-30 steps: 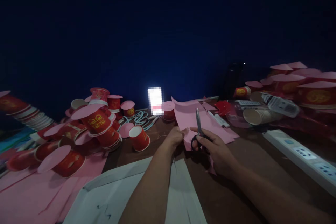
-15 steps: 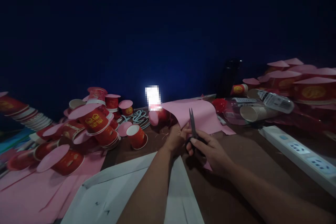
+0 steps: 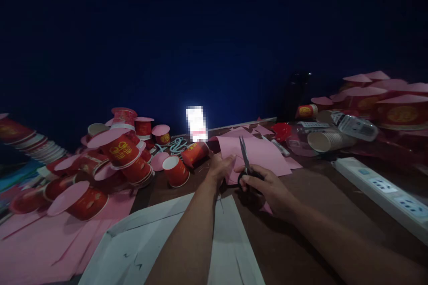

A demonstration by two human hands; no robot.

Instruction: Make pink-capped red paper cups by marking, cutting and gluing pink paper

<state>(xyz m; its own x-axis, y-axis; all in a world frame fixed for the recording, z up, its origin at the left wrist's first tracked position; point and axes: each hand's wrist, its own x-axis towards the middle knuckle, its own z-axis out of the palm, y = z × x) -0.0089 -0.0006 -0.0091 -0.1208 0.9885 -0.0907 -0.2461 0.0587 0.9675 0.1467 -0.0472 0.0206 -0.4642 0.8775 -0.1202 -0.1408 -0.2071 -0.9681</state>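
My left hand (image 3: 219, 169) grips the near left edge of a pink paper sheet (image 3: 257, 153), its thumb lying on top. A curved line shows on the sheet near that thumb. In my right hand (image 3: 265, 182) is a pair of black-handled scissors (image 3: 245, 156), fingers in the handles and blades pointing up and away, slightly parted. The blades are over the sheet; whether they touch it I cannot tell. Left of my left hand, a red paper cup (image 3: 175, 171) stands upright, and another red cup (image 3: 195, 154) lies tipped behind it.
Red cups with pink discs (image 3: 120, 147) crowd the left, above pink sheets (image 3: 36, 249). A white paper (image 3: 133, 240) lies under my left forearm. On the right are a power strip (image 3: 381, 191), a clear bottle (image 3: 354, 125) and more disc-topped cups (image 3: 401, 111). A bright phone-like screen (image 3: 196, 122) stands behind.
The pink sheet has come down flatter and nearer, uncovering pink scraps behind it. My left hand has shifted slightly left with its edge. The scissors stay in my right hand.
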